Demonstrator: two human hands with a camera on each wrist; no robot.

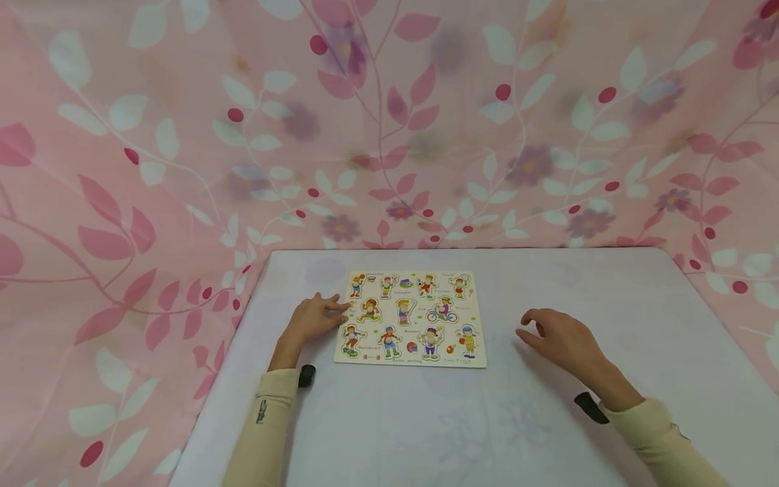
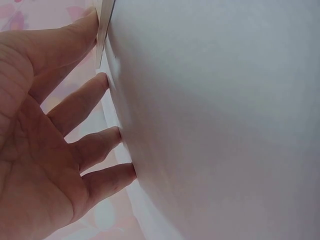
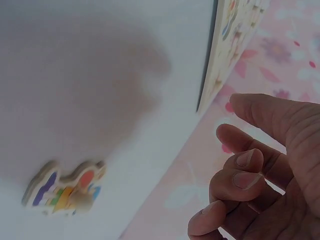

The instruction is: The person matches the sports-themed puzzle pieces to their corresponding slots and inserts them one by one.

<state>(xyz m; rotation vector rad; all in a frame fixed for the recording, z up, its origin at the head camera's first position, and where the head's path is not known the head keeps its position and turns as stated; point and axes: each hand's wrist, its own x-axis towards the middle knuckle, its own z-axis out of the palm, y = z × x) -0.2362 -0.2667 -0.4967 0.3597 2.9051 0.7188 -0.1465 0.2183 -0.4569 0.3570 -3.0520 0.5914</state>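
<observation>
A wooden peg puzzle board (image 1: 409, 352) with colourful sports figures lies flat on the table. At its left edge rests my left hand (image 1: 313, 319), fingers spread. In the left wrist view the thumb touches the side of the board (image 2: 103, 30), while other fingertips stand on the tablecloth. My right hand (image 1: 562, 338) hovers over the table to the right of the board, its fingers loosely bent and holding nothing. Below it, in the right wrist view, a loose wooden figure piece (image 3: 67, 192) lies on the cloth; my hand and arm hide it in the head view.
A white cloth (image 1: 426, 419) covers the table. Pink curtains with a leaf pattern (image 1: 377, 122) stand behind it and along its left side. Dark camera straps (image 1: 306, 376) sit at both wrists.
</observation>
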